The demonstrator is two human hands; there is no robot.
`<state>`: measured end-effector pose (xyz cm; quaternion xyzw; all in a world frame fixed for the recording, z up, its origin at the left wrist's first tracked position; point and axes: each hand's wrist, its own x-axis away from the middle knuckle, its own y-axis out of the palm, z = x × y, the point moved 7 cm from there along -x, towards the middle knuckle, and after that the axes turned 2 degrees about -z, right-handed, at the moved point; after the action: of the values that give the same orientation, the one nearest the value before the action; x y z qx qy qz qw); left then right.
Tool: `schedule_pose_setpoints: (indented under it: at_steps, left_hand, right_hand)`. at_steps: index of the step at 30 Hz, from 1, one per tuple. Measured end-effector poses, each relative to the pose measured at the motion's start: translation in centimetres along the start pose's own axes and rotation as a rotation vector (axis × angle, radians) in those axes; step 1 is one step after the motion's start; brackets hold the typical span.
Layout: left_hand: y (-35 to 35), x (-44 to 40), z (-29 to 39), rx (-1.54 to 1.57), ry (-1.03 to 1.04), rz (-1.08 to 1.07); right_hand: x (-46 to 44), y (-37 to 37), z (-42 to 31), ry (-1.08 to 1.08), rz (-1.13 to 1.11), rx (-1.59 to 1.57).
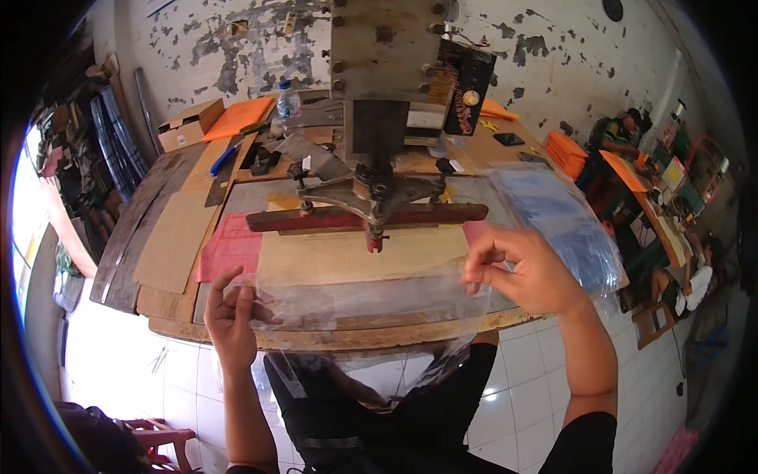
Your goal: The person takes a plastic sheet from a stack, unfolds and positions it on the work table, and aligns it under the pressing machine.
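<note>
A clear plastic sheet stretches between my two hands, its lower part sagging over the table's front edge toward my lap. At its left side, my left hand pinches the plastic between thumb and fingers. My right hand is closed on the right upper part of the sheet, fingertips together. Beneath lies a cream-coloured board, with pink-red material showing at its left. Above the board hangs the press head with a red bar, apart from the sheet.
Stacked clear bluish plastic sheets lie at the table's right. On the left are a cardboard piece, a blue-handled tool, and a cardboard box. A water bottle stands behind. Other people sit at the far right.
</note>
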<state>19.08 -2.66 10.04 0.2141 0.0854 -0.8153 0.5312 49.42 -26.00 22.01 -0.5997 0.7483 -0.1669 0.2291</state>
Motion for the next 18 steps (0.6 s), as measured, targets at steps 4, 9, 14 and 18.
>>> schedule_pose_setpoints:
  at_steps: [4, 9, 14, 18]
  left_hand:
    - [0.0, 0.0, 0.2, 0.028, -0.031, -0.004]
    - [0.5, -0.2, 0.7, 0.051, -0.085, -0.057]
    - [1.2, -0.1, 0.8, 0.107, -0.149, -0.131]
    - [2.0, 0.0, 1.1, 0.144, -0.155, -0.168]
  right_hand:
    - [-0.1, -0.1, -1.4, -0.172, -0.044, 0.248]
    - [0.1, -0.3, 0.3, -0.056, 0.044, 0.259]
    - [0.1, -0.2, 3.3, 0.031, 0.086, 0.061]
    - [0.1, -0.8, 4.5, 0.087, 0.193, 0.019]
